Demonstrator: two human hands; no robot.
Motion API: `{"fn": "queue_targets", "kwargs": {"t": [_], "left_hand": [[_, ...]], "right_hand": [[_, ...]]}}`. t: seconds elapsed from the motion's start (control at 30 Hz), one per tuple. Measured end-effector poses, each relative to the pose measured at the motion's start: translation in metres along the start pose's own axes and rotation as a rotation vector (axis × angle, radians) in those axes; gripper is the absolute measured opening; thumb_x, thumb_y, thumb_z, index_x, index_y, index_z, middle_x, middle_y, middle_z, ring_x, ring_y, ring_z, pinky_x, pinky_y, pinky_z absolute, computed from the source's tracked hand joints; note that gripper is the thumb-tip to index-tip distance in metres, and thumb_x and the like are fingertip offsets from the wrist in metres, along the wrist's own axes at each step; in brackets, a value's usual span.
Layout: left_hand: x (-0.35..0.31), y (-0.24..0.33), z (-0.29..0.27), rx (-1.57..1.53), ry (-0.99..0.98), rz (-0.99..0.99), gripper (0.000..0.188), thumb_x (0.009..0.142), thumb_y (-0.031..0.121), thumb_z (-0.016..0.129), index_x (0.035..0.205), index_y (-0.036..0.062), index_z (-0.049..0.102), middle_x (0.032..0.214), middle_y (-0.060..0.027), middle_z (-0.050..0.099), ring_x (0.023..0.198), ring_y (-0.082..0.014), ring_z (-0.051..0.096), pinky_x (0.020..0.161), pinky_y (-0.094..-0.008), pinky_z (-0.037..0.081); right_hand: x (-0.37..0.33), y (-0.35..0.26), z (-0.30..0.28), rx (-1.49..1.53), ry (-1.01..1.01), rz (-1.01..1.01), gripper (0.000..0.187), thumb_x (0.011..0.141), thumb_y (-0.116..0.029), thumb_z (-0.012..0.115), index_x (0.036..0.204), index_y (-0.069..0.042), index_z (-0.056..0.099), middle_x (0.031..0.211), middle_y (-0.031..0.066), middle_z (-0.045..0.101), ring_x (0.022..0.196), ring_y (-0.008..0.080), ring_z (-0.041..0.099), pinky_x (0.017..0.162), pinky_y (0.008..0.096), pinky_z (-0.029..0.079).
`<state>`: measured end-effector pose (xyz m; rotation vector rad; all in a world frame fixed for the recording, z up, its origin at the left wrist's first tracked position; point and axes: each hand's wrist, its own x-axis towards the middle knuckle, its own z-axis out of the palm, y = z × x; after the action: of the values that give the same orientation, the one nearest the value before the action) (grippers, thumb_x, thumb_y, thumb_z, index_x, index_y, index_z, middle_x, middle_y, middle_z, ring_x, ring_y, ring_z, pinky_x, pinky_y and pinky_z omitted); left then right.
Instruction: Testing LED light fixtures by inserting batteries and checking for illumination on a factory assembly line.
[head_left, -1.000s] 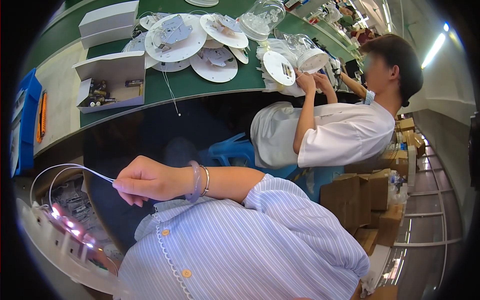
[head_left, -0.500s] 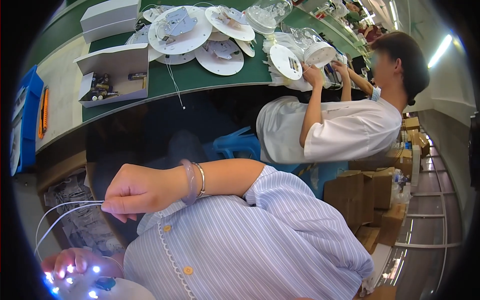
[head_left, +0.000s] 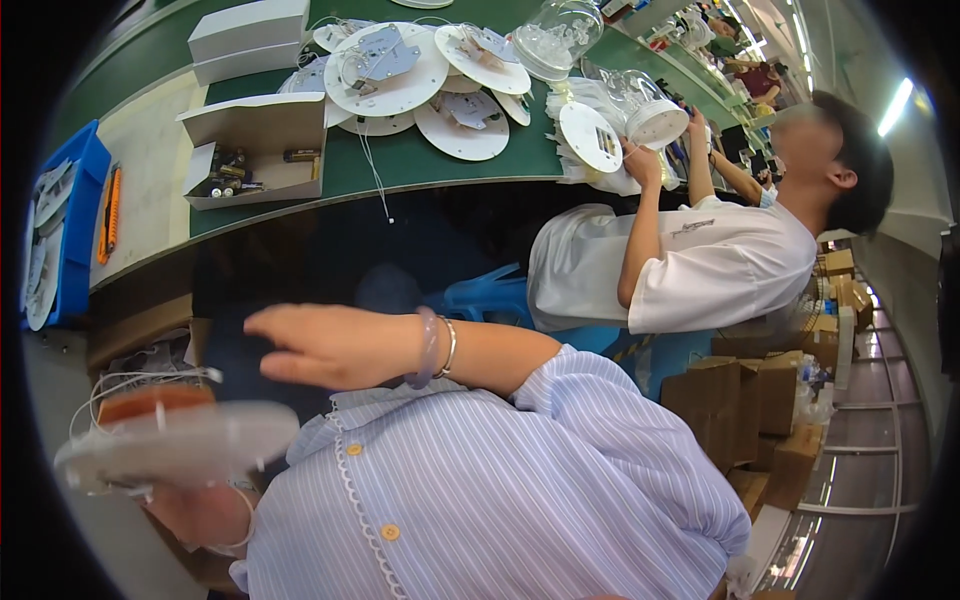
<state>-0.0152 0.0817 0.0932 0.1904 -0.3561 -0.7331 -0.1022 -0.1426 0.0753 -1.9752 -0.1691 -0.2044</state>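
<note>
My left hand (head_left: 205, 512) is below a round white disc (head_left: 185, 440), gripping it at its underside. The disc is tilted almost edge-on and smeared by motion, so its face is hard to see. Thin white wires (head_left: 150, 378) arch above it and end in a small white plug (head_left: 213, 375). Just right of that plug is my right hand (head_left: 325, 345), with fingers stretched out and nothing in it. A purple bangle (head_left: 428, 348) and a metal bracelet circle its wrist.
On the green bench (head_left: 380, 180) lie a pile of white discs with circuit boards (head_left: 388, 65), an open box (head_left: 262, 175) of batteries and a closed box (head_left: 250, 35). Far left are a blue bin (head_left: 75, 235) and an orange knife (head_left: 110, 212). A co-worker (head_left: 700, 260) handles discs at right.
My right hand has let go of the white wires and opened. My left hand has raised and tipped the disc; the bright lights seen on it before no longer show.
</note>
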Motion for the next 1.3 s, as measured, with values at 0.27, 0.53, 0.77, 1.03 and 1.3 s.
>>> {"fn": "queue_targets", "kwargs": {"t": [0.27,0.53,0.77,1.03,1.3], "left_hand": [[0.031,-0.050,0.018,1.054,0.383,0.244,0.048,0.073,-0.008,0.051,0.118,-0.0002,0.036,0.109,-0.0121,0.048,0.097,-0.0194,0.050,0.085,-0.0310,0.038],[0.040,-0.048,0.011,0.724,0.296,-0.120,0.051,0.072,-0.002,0.051,0.120,-0.0020,0.033,0.114,-0.0125,0.045,0.104,-0.0183,0.045,0.089,-0.0294,0.033],[0.042,-0.064,0.009,1.050,0.109,0.011,0.039,0.076,-0.001,0.053,0.113,-0.0036,0.040,0.108,-0.0110,0.050,0.097,-0.0158,0.050,0.082,-0.0251,0.038],[0.056,-0.072,0.014,2.249,-0.603,0.587,0.030,0.065,0.019,0.061,0.094,0.0286,0.060,0.114,-0.0028,0.050,0.105,-0.0191,0.047,0.096,-0.0369,0.025],[0.059,-0.073,0.021,2.240,-0.592,0.505,0.031,0.065,0.015,0.059,0.094,0.0237,0.062,0.118,-0.0079,0.047,0.110,-0.0233,0.042,0.096,-0.0390,0.024]], "right_hand": [[-0.014,-0.027,-0.030,0.507,0.167,-0.021,0.027,0.086,-0.020,0.044,0.102,0.001,0.048,0.082,0.0036,0.052,0.071,0.0077,0.046,0.064,0.0212,0.040],[-0.027,-0.016,-0.041,0.682,0.276,0.240,0.021,0.081,-0.016,0.053,0.096,0.000,0.052,0.079,0.0030,0.057,0.067,0.0048,0.051,0.055,0.0180,0.041],[-0.023,-0.007,-0.051,0.556,0.484,0.369,0.024,0.083,-0.022,0.050,0.096,-0.002,0.051,0.075,0.0008,0.053,0.059,0.0057,0.046,0.052,0.0179,0.037],[-0.029,-0.037,-0.061,0.647,0.117,0.451,0.038,0.086,-0.028,0.039,0.110,0.001,0.036,0.076,0.0129,0.057,0.054,0.0135,0.057,0.045,0.0189,0.044],[-0.027,-0.031,-0.065,0.778,0.380,0.361,0.028,0.081,-0.012,0.046,0.103,0.003,0.041,0.075,0.0102,0.058,0.055,0.0137,0.058,0.048,0.0214,0.047]]}}
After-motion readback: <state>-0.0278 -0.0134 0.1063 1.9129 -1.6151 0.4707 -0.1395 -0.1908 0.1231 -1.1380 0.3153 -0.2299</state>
